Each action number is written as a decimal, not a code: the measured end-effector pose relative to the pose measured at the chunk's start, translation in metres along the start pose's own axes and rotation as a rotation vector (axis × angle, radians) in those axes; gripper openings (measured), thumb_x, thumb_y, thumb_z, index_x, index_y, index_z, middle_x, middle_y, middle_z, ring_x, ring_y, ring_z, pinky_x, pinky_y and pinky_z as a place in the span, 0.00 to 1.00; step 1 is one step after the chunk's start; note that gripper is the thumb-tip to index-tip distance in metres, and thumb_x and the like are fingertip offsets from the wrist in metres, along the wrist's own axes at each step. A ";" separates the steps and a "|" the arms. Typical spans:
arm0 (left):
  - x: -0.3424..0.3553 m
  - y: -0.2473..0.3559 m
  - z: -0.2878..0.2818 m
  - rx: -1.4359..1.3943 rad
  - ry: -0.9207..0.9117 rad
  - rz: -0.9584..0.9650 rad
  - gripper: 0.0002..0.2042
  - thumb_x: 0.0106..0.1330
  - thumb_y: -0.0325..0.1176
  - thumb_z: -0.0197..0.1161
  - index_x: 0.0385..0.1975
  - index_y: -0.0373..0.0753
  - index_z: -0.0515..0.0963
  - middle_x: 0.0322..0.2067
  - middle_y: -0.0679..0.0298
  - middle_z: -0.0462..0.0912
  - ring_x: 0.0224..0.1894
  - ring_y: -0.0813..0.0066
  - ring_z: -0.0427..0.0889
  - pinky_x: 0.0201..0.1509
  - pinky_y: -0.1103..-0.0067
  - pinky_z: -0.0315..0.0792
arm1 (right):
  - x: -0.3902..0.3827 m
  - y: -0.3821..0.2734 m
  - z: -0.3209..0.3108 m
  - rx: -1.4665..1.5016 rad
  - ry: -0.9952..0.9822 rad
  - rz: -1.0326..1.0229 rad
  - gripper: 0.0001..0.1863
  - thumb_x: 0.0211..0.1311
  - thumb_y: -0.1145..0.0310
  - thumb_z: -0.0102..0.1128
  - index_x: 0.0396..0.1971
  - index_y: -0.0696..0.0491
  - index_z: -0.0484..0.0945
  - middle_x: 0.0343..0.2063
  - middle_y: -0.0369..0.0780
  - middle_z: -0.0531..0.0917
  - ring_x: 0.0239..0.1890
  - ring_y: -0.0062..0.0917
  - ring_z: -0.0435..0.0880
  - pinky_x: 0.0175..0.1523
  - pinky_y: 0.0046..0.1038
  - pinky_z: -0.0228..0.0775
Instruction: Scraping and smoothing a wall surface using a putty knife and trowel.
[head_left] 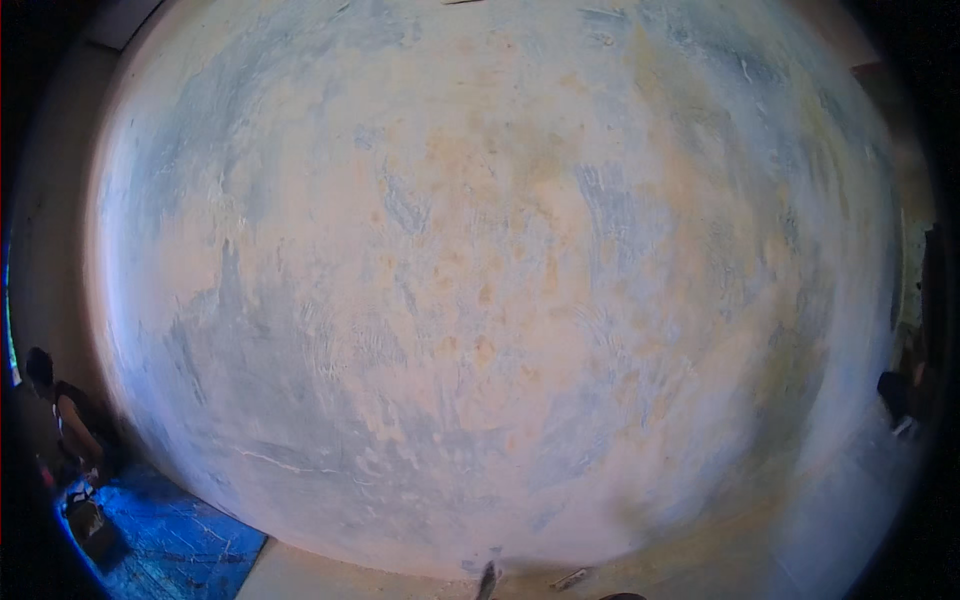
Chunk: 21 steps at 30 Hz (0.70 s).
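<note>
A large plastered wall (480, 250) fills most of the view, patched with white, grey-blue and ochre smears. At the lower edge a narrow dark object (487, 580) stands up in front of the wall's foot, too cut off to name. A small flat piece (572, 578) lies on the floor (360, 580) beside it, and a dark curved shape shows at the frame's edge right of that. Neither my left hand nor my right hand shows.
At the far left another person (75, 420) is low beside a blue sheet (190, 540) on the floor, with a box-like object (95, 530) on it. Dark objects (895, 400) are at the far right, beyond the wall's edge.
</note>
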<state>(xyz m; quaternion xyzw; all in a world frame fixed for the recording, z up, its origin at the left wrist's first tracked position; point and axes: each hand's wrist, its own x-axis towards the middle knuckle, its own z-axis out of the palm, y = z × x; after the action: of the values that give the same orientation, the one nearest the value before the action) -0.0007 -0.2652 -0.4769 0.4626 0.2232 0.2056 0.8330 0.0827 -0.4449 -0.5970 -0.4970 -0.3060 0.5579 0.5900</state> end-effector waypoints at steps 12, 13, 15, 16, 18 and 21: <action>-0.057 -0.079 -0.053 -0.141 -0.068 0.011 0.20 0.75 0.50 0.55 0.53 0.39 0.77 0.40 0.61 0.81 0.42 0.69 0.79 0.49 0.70 0.75 | 0.009 0.007 0.046 0.377 -0.345 -0.089 0.21 0.75 0.46 0.49 0.35 0.49 0.77 0.10 0.31 0.65 0.06 0.16 0.63 0.12 0.24 0.64; -0.056 -0.075 -0.079 0.031 -0.060 -0.065 0.22 0.74 0.48 0.57 0.56 0.37 0.75 0.45 0.60 0.80 0.46 0.68 0.78 0.52 0.70 0.74 | 0.012 0.010 0.046 0.448 -0.313 -0.115 0.23 0.79 0.50 0.41 0.46 0.53 0.78 0.08 0.30 0.66 0.04 0.15 0.62 0.10 0.22 0.65; -0.059 -0.066 -0.093 0.194 -0.001 -0.061 0.25 0.73 0.43 0.60 0.64 0.35 0.70 0.55 0.56 0.78 0.55 0.65 0.78 0.58 0.70 0.73 | 0.023 0.018 0.022 0.305 -0.112 -0.103 0.22 0.79 0.52 0.42 0.53 0.54 0.76 0.25 0.35 0.74 0.22 0.19 0.71 0.27 0.25 0.70; -0.048 -0.072 -0.109 0.209 -0.148 0.169 0.27 0.72 0.44 0.61 0.67 0.39 0.67 0.59 0.56 0.75 0.56 0.64 0.77 0.60 0.70 0.72 | 0.029 0.019 0.007 0.161 0.087 -0.094 0.24 0.79 0.53 0.42 0.61 0.55 0.73 0.41 0.39 0.82 0.39 0.24 0.80 0.44 0.28 0.75; -0.038 -0.049 -0.112 0.246 -0.175 0.217 0.28 0.72 0.45 0.62 0.68 0.39 0.67 0.60 0.56 0.75 0.57 0.64 0.77 0.60 0.69 0.72 | 0.043 -0.035 -0.026 -0.513 0.277 -0.548 0.25 0.79 0.58 0.42 0.68 0.54 0.66 0.49 0.40 0.81 0.43 0.24 0.79 0.47 0.30 0.74; -0.014 0.014 -0.102 0.453 -0.263 0.357 0.26 0.68 0.32 0.59 0.67 0.41 0.66 0.54 0.57 0.77 0.55 0.64 0.78 0.57 0.69 0.74 | 0.000 -0.211 -0.015 -0.515 0.499 -0.740 0.17 0.67 0.75 0.59 0.54 0.57 0.71 0.32 0.37 0.82 0.30 0.19 0.82 0.33 0.23 0.77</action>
<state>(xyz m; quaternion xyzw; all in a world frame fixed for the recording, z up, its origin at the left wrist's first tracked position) -0.0714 -0.1964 -0.5107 0.6909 0.0691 0.2319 0.6812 0.1711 -0.4240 -0.4057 -0.6025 -0.4388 0.0827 0.6615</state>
